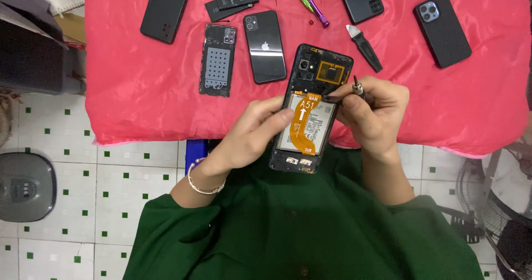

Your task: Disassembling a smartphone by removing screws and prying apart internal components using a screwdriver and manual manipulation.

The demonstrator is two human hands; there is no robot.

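An opened phone (pixel 310 105) with its back cover off shows a battery and an orange flex cable. My left hand (pixel 252 133) grips its left edge and holds it up over the near edge of the red cloth (pixel 138 91). My right hand (pixel 374 114) pinches a small metal-tipped tool (pixel 359 87), its lower end resting against the phone's right side near the battery's top. A bracelet sits on my left wrist.
Lying on the red cloth are a black phone (pixel 265 46), an inner phone frame (pixel 218 59), a black case (pixel 165 8), two loose batteries (pixel 231 3), screwdrivers (pixel 307 2), a pry tool (pixel 364 47) and two more phones (pixel 441 29). A fan (pixel 501 202) stands on the tiled floor at right.
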